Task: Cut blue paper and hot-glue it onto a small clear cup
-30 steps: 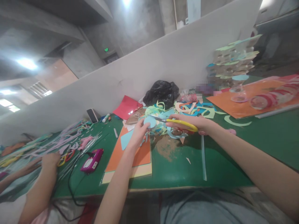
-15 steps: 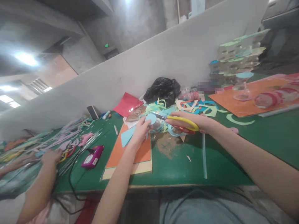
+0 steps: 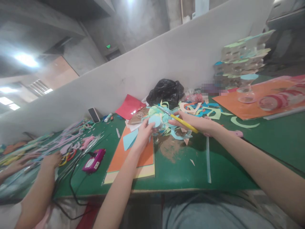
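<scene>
Swung up since half a sec ago: scissors (image 3: 177, 118) now w/ blade tips raised toward 10 o'clock, off the blue disc; were lying flatter, tips at the disc edge. Handle loop no longer showing as an open oval, seen edge-on now.

Right hand (image 3: 193, 122) wrapped round the yellow handle, fingers closed tight on it; handle end poking out at approx 4 o'clock of the knuckles. Long axis of scissors running 10-to-4, blades up-left, handle down-right. Blades look near closed, can't tell for sure, too small.

Left hand (image 3: 143, 135) pinching light-blue paper circle (image 3: 154, 120) by its lower-left edge, thumb and fingers narrow on it; circle sits at 1 o'clock of the hand, just above fingertips. Circle faces up-ish, round so no clear axis. Lies just below-left of the blades, apart from them.

Under both hands: heap of paper scraps (image 3: 166, 116), green/blue/orange, on green table (image 3: 228, 165). Orange sheet (image 3: 133, 157) at 6 o'clock of left hand. Black bag (image 3: 165, 92) at 12 o'clock, against the grey partition. Pink glue gun (image 3: 93, 161) at 8 o'clock, near another person's hand (image 3: 51, 159).
</scene>
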Demonstrator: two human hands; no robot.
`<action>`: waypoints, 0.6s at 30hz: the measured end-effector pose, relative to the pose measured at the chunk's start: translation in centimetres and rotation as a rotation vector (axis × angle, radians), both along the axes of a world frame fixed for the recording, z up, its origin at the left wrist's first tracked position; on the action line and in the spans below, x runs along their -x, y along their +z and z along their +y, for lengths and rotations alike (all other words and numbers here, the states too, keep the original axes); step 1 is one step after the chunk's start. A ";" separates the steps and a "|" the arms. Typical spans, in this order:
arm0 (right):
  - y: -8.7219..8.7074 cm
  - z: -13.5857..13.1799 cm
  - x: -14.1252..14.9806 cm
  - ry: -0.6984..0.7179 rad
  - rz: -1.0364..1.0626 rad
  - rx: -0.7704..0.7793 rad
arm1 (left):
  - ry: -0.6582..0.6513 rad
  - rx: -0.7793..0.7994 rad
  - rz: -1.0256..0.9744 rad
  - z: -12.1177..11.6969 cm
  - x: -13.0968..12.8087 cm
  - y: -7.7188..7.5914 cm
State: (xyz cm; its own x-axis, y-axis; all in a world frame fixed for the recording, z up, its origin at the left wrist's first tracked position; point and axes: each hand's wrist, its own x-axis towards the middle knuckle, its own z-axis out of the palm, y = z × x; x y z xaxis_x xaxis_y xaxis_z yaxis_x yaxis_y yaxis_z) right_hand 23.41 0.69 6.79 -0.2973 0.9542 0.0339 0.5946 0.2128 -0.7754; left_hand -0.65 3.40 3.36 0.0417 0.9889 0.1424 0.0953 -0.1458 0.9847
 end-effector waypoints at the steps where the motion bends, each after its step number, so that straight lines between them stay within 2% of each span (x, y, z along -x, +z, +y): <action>1: -0.4 0.4 0.1 -0.005 -0.021 -0.026 | 0.004 -0.006 0.006 -0.1 0.0 0.1; 3: -1.2 1.1 0.3 -0.046 -0.105 -0.127 | 0.024 -0.008 0.044 -0.3 0.0 0.3; 7: -2.6 2.2 0.6 -0.130 -0.323 -0.467 | 0.057 0.004 0.130 -0.7 -0.1 0.8; 11: -2.9 2.1 0.7 -0.187 -0.448 -0.617 | 0.084 -0.026 0.284 -0.6 -0.2 0.6; 13: -2.8 1.9 0.7 -0.201 -0.511 -0.662 | 0.163 -0.102 0.390 -0.6 0.0 0.4; 18: -2.4 1.4 0.9 -0.191 -0.667 -0.719 | 0.355 -0.466 0.610 -0.8 0.4 0.9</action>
